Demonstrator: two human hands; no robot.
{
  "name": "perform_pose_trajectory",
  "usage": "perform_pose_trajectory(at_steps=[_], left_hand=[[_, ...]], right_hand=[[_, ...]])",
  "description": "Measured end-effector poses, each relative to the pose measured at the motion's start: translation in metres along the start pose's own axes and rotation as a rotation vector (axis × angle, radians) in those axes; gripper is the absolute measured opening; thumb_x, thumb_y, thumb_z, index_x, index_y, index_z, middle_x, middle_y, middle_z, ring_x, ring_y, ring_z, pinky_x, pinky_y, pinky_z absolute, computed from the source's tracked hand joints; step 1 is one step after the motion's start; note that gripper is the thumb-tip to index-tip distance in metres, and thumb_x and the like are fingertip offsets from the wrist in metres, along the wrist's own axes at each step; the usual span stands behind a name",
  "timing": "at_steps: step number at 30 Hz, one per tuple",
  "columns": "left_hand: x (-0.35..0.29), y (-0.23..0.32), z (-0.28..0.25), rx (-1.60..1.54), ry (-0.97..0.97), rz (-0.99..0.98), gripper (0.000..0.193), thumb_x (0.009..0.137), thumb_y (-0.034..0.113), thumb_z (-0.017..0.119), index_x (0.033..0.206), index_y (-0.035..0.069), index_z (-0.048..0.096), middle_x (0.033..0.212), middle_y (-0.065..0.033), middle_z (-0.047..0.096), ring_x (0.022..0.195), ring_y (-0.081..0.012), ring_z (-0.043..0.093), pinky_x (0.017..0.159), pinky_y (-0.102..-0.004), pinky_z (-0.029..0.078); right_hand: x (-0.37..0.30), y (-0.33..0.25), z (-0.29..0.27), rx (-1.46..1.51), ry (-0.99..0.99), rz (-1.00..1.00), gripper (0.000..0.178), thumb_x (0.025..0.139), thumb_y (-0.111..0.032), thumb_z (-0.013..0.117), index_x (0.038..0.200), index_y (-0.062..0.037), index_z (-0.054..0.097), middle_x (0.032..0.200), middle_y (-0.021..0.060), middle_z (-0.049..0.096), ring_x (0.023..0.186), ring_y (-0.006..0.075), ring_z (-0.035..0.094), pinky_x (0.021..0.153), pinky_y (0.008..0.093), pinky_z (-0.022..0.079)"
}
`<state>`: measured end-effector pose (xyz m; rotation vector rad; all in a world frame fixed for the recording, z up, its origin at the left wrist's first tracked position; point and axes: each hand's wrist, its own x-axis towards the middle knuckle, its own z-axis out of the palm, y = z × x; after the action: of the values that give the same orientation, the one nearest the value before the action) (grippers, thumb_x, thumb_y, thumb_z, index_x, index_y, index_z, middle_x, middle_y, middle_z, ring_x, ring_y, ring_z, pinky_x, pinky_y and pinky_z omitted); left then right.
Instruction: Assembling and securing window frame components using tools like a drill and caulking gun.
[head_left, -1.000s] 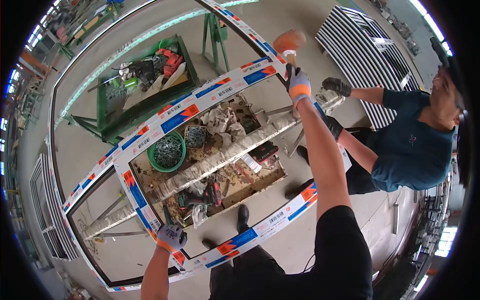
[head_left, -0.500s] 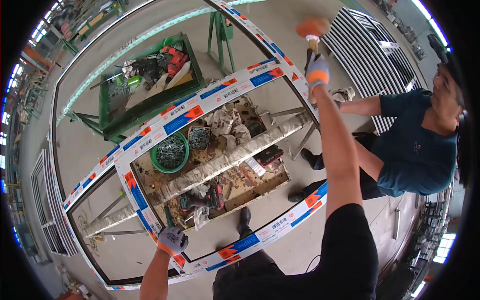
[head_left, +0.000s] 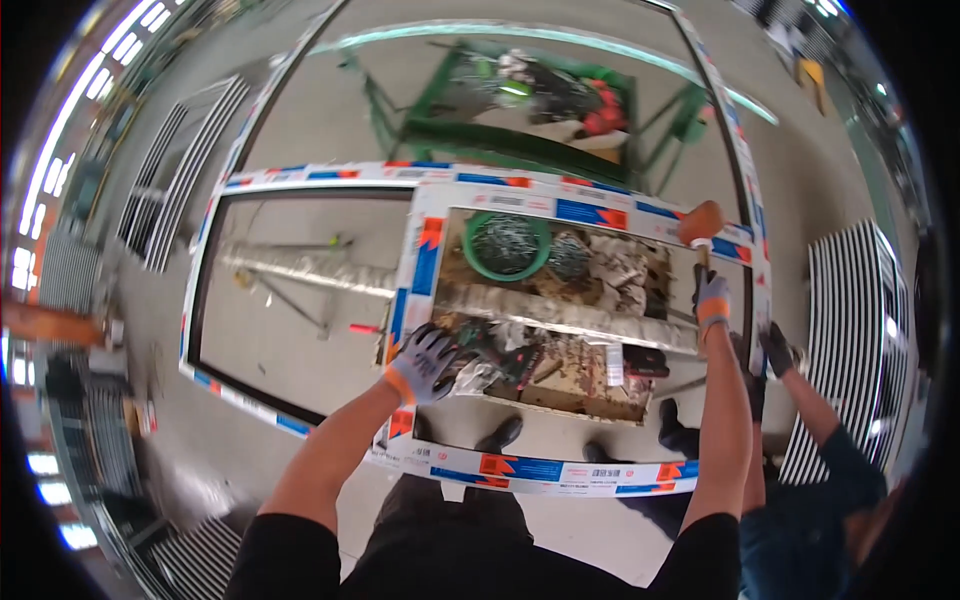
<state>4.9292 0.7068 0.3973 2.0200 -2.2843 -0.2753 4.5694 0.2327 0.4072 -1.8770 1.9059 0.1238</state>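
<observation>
A large window frame (head_left: pixel 560 468), wrapped in white, blue and orange film, lies in front of me. My right hand (head_left: pixel 712 300), gloved in grey with an orange cuff, is closed around the handle of a mallet (head_left: pixel 700 222). The mallet's orange-brown head is over the right end of the crossbar, by the outer side bar; whether it touches is unclear. My left hand (head_left: pixel 424 362), in a matching glove, grips the frame's upright bar, its dark fingertips bent over it.
Below the frame sits a tray (head_left: pixel 600 400) with a green basket (head_left: pixel 470 245) of screws and power tools. Beyond is a green bin (head_left: pixel 520 140) of tools. At right, a co-worker's dark-gloved hand (head_left: pixel 777 350) is beside the frame; striped metal panels (head_left: pixel 850 330) lie past it.
The mallet has come down from its raised position to the frame's crossbar. My left hand is now higher on the upright bar, and my view has turned. The co-worker appears lower at right.
</observation>
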Motion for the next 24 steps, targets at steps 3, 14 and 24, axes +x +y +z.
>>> perform_pose_trajectory(at_steps=[3,14,24], left_hand=[[-0.001,-0.002,0.008,-0.042,0.03,-0.004,0.053,0.079,0.043,0.059,0.111,0.001,0.064,0.118,-0.0159,0.058,0.121,-0.0348,0.046,0.113,-0.0537,0.023],[0.005,0.0,0.003,-0.109,-0.189,-0.041,0.045,0.084,0.045,0.053,0.1,0.006,0.067,0.107,-0.0116,0.062,0.113,-0.03,0.051,0.114,-0.0551,0.019],[-0.01,-0.004,0.013,-0.135,0.184,0.043,0.044,0.083,0.044,0.055,0.102,0.005,0.066,0.101,-0.0102,0.063,0.108,-0.0291,0.054,0.113,-0.0543,0.02]], right_hand=[[-0.082,-0.109,0.029,-0.034,0.246,-0.573,0.043,0.095,-0.043,0.053,0.11,-0.0039,0.061,0.088,0.024,0.067,0.084,0.0412,0.065,0.075,0.0477,0.05],[-0.19,-0.329,0.162,-0.146,0.085,-0.797,0.043,0.095,-0.045,0.048,0.108,-0.0041,0.054,0.09,0.0218,0.069,0.087,0.0385,0.067,0.076,0.0503,0.051],[-0.255,-0.196,0.194,0.078,-0.164,-0.443,0.04,0.093,-0.037,0.059,0.105,0.0011,0.061,0.094,0.0258,0.067,0.086,0.0424,0.064,0.074,0.0476,0.051]])
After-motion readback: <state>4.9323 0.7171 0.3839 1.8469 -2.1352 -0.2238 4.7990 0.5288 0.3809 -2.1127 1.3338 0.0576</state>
